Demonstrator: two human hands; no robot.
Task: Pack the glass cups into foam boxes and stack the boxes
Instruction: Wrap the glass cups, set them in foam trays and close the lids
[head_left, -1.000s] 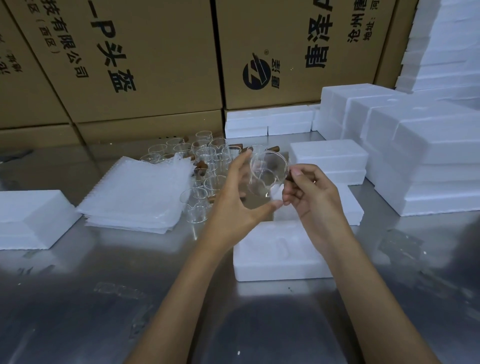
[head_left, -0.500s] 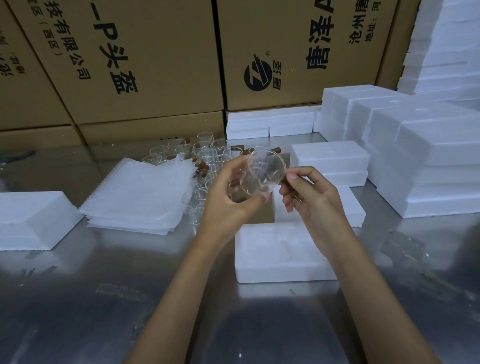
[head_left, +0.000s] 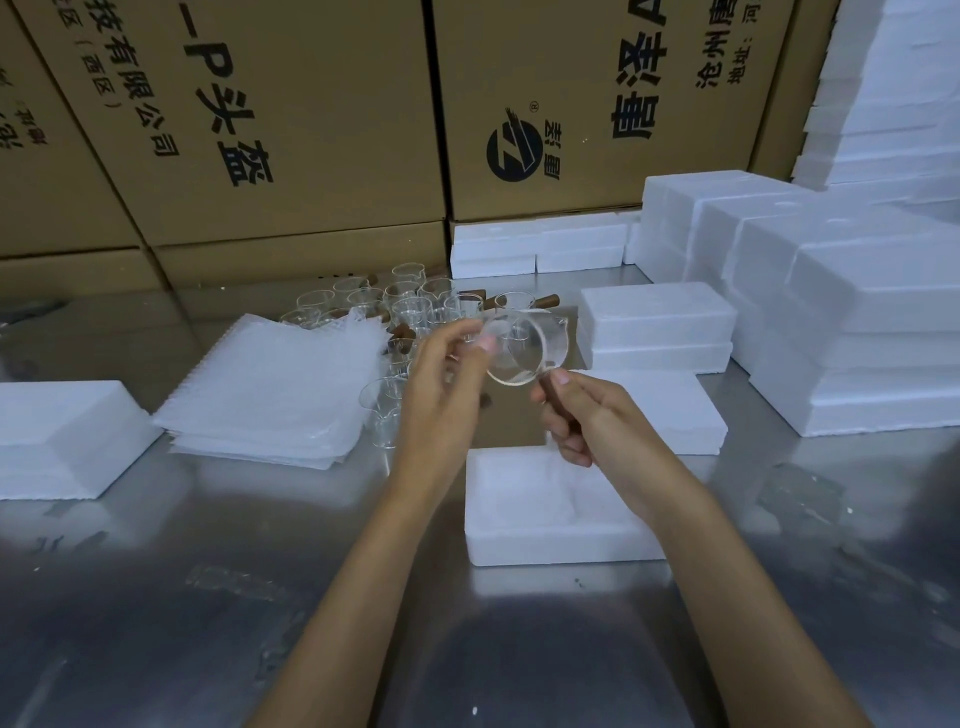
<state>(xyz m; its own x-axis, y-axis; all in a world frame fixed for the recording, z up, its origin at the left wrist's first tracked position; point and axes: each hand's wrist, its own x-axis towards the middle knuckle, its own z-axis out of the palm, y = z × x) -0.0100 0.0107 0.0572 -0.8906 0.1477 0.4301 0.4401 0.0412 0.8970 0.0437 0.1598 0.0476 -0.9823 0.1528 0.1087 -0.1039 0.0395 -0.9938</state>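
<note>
Brown cartons (head_left: 311, 130) fill the top of the frame behind a steel table (head_left: 156, 597). White foam boxes (head_left: 857, 322) are stacked at the right, and one more lies at the left edge. A pile of bubble bags (head_left: 275, 395) sits left of centre. Behind it, at upper centre, stands a group of glass cups (head_left: 410, 306) with brown handles.

Just below the hands, at centre, lies an open foam tray (head_left: 550, 519); its moulded hollow looks empty.

The cup (head_left: 524, 345) is in the air at centre, above the table and beyond the far edge of the tray, tilted so that its mouth faces the camera. The right hand (head_left: 597, 421) is curled around its brown handle (head_left: 550, 389), the thumb on top. The left hand (head_left: 441, 384) touches the glass body with its fingertips (head_left: 485, 340), the fingers bent lightly on the wall.

Compared with a second ago, the cup is turned: the handle now points down into the right hand, where before the right fingers only met the rim. I think the person inspects the cup and takes a firm hold of it, so putting it into the tray is probably the next step. No cup is packed in this tray yet.
</note>
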